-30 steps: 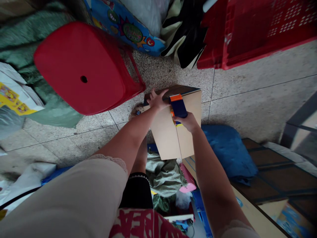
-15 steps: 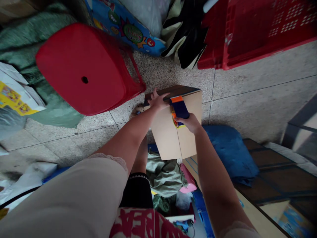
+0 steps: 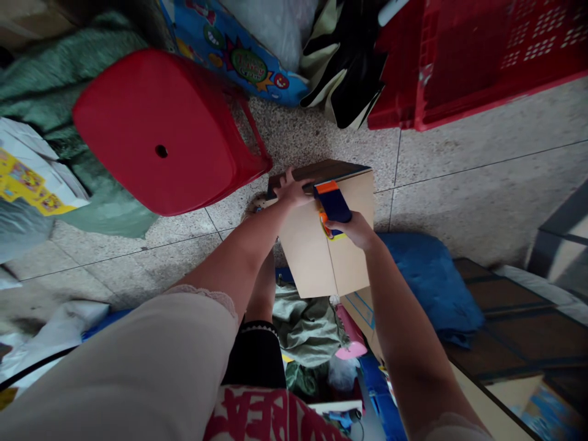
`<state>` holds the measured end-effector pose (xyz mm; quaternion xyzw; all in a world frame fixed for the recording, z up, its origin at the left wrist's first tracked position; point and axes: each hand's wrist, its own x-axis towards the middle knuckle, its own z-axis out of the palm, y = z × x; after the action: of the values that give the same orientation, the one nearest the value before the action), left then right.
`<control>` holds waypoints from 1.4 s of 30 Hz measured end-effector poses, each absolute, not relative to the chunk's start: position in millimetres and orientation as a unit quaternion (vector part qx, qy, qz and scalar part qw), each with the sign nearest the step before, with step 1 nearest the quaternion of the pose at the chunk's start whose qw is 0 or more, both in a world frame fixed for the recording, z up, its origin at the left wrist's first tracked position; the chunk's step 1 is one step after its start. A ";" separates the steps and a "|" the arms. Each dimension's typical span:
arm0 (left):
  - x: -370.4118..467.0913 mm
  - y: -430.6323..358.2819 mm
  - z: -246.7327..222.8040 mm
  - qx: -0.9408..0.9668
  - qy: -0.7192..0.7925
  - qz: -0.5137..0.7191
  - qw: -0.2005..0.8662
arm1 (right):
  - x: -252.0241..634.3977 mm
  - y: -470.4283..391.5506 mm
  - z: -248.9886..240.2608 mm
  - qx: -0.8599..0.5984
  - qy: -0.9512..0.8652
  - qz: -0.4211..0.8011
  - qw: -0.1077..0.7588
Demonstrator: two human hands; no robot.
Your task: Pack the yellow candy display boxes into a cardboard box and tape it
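A closed cardboard box (image 3: 307, 257) stands on the floor in front of me, a seam running down the middle of its top. My left hand (image 3: 293, 188) lies on the box's far left edge with its fingers spread. In my right hand (image 3: 357, 229) is a dark blue and orange tape dispenser (image 3: 334, 205), held over the seam near the far edge. My fingers wrap round its body; orange and yellow parts show beneath. Whether its tip touches the cardboard I cannot tell.
A red plastic stool (image 3: 156, 131) stands to the left, and a red crate (image 3: 482, 67) at the far right. A blue bundle (image 3: 427, 288) lies right of the box, beside stacked brown cartons (image 3: 519, 306). Black and cream bags (image 3: 344, 79) sit beyond it.
Both hands, the tape dispenser and the box keep nearly the same places. The whole view has shifted slightly.
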<state>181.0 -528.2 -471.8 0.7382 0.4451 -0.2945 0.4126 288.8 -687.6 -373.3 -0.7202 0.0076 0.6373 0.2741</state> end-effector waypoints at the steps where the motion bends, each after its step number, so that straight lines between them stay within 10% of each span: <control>1: 181.1 -528.1 -470.9 0.739 0.445 -0.294 0.413 | 288.8 -687.5 -372.9 -0.716 0.007 0.641 0.277; 42: 198.1 -615.3 -437.1 0.699 0.635 -0.187 0.271 | 224.6 -837.0 -295.2 -0.697 0.009 0.647 0.308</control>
<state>198.1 -615.3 -437.1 0.6991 0.6349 -0.1868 0.2706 224.6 -837.0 -295.2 -0.6971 0.0091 0.6474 0.3080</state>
